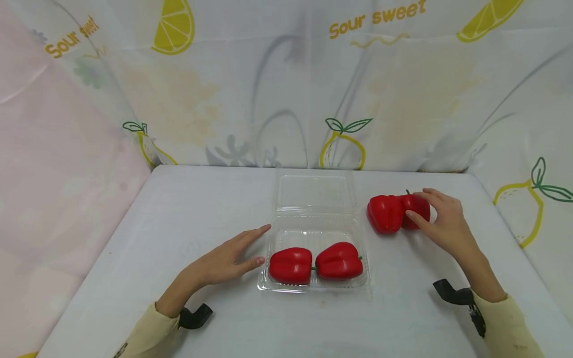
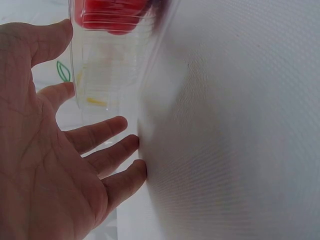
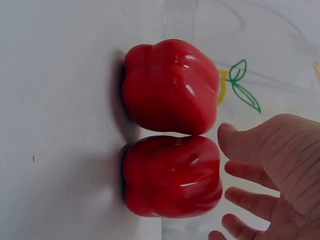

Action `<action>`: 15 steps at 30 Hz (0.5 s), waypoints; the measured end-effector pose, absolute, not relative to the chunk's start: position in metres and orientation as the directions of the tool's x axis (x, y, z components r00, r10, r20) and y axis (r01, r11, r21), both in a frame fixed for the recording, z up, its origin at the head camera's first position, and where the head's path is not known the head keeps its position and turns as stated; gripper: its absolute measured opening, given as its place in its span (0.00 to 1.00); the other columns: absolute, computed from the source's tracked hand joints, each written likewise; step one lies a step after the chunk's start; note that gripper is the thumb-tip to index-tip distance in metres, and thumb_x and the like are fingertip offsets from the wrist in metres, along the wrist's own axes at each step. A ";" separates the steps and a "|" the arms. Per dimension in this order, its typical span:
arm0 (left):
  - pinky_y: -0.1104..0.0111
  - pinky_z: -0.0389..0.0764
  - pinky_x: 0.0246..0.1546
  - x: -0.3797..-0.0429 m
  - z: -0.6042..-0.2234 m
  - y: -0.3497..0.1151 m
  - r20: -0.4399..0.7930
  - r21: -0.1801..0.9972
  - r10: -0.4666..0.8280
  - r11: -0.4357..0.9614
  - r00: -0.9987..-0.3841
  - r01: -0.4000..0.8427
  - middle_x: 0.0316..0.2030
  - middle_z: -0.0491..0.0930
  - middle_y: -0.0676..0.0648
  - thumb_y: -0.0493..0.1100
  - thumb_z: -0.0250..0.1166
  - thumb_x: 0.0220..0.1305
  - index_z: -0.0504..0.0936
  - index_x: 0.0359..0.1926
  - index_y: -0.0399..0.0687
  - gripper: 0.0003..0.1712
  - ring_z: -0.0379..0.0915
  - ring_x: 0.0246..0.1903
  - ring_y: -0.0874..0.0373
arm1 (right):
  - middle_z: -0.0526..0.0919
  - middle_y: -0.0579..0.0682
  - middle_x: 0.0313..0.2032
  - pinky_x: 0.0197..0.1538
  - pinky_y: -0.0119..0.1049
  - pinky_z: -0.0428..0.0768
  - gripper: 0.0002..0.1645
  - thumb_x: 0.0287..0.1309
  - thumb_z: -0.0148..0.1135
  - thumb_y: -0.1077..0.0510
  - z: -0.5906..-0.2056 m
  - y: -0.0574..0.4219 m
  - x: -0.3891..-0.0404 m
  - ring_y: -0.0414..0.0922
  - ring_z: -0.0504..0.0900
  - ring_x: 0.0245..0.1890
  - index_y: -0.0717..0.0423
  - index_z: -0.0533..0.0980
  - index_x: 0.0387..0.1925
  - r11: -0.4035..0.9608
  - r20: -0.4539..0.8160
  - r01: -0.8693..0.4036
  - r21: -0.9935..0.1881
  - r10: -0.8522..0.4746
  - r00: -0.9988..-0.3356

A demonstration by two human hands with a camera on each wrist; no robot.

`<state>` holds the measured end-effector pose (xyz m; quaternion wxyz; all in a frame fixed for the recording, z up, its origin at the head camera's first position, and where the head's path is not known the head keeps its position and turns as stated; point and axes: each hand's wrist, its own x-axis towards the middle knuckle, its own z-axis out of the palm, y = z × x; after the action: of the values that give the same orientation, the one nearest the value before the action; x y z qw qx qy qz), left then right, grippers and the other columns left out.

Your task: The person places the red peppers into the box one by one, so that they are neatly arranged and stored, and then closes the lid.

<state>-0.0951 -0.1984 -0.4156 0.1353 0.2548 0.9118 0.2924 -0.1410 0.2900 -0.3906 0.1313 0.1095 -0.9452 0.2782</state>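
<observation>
A clear plastic clamshell box lies with its lid folded back. Two red bell peppers sit on their sides in its front half, a left one and a right one. My left hand is at the box's left side, fingers spread, thumb close to the wall. Right of the box, two more red bell peppers stand side by side, the nearer to the box and the outer one. My right hand reaches around the outer pepper with fingers apart; the right wrist view shows a gap between fingertips and pepper.
A white cloth covers the table. Behind it hangs a printed curtain with lemon drawings, and a pink curtain hangs at the left. Black straps stick out at both wrists.
</observation>
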 end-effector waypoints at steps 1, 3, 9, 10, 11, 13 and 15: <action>0.46 0.66 0.63 -0.095 -0.416 -0.198 -0.098 0.602 0.544 0.699 -0.834 0.385 0.72 0.59 0.54 0.70 0.55 0.66 0.51 0.77 0.73 0.43 0.56 0.70 0.53 | 0.68 0.72 0.60 0.50 0.76 0.66 0.30 0.54 0.70 0.63 -0.391 0.291 -0.141 0.72 0.64 0.58 0.67 0.72 0.58 0.821 0.299 -0.281 -0.498 -0.142 -0.944; 0.46 0.66 0.63 -0.095 -0.416 -0.198 -0.098 0.605 0.543 0.698 -0.834 0.383 0.72 0.59 0.55 0.70 0.55 0.66 0.51 0.77 0.73 0.43 0.56 0.70 0.53 | 0.67 0.73 0.62 0.49 0.76 0.66 0.29 0.56 0.68 0.63 -0.392 0.292 -0.141 0.73 0.62 0.59 0.67 0.71 0.59 0.820 0.279 -0.280 -0.498 -0.155 -0.948; 0.46 0.66 0.63 -0.095 -0.416 -0.198 -0.093 0.609 0.545 0.693 -0.833 0.385 0.72 0.59 0.55 0.69 0.55 0.66 0.51 0.77 0.73 0.43 0.56 0.70 0.53 | 0.65 0.72 0.63 0.47 0.77 0.68 0.31 0.56 0.67 0.65 -0.393 0.294 -0.142 0.74 0.60 0.59 0.66 0.69 0.61 0.827 0.235 -0.267 -0.495 -0.168 -0.957; 0.46 0.66 0.63 -0.095 -0.415 -0.198 -0.093 0.609 0.545 0.693 -0.834 0.385 0.72 0.59 0.55 0.69 0.55 0.66 0.51 0.77 0.73 0.43 0.56 0.70 0.53 | 0.65 0.72 0.64 0.47 0.77 0.68 0.32 0.56 0.67 0.65 -0.393 0.294 -0.142 0.74 0.60 0.59 0.65 0.69 0.62 0.828 0.228 -0.261 -0.497 -0.166 -0.959; 0.46 0.66 0.63 -0.095 -0.415 -0.199 -0.093 0.609 0.544 0.694 -0.834 0.384 0.72 0.59 0.55 0.69 0.55 0.66 0.51 0.77 0.73 0.42 0.56 0.70 0.53 | 0.65 0.72 0.64 0.47 0.77 0.68 0.32 0.55 0.67 0.66 -0.393 0.295 -0.142 0.74 0.60 0.59 0.65 0.69 0.62 0.829 0.223 -0.256 -0.497 -0.163 -0.961; 0.45 0.66 0.63 -0.094 -0.416 -0.199 -0.094 0.608 0.542 0.695 -0.835 0.383 0.72 0.59 0.55 0.69 0.55 0.66 0.51 0.77 0.73 0.43 0.56 0.70 0.53 | 0.65 0.72 0.64 0.47 0.76 0.69 0.32 0.56 0.66 0.66 -0.393 0.295 -0.142 0.74 0.60 0.59 0.64 0.69 0.62 0.833 0.215 -0.246 -0.496 -0.157 -0.964; 0.45 0.66 0.63 -0.095 -0.416 -0.199 -0.096 0.608 0.541 0.697 -0.835 0.381 0.72 0.59 0.55 0.69 0.55 0.66 0.51 0.77 0.73 0.43 0.56 0.70 0.53 | 0.66 0.71 0.64 0.46 0.75 0.70 0.33 0.56 0.66 0.66 -0.394 0.295 -0.141 0.74 0.60 0.59 0.64 0.68 0.63 0.837 0.209 -0.236 -0.494 -0.149 -0.967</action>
<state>-0.0946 -0.1987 -0.4161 0.1349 0.2532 0.9111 0.2960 -0.1410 0.2950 -0.3937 0.0811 0.1008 -0.9549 0.2674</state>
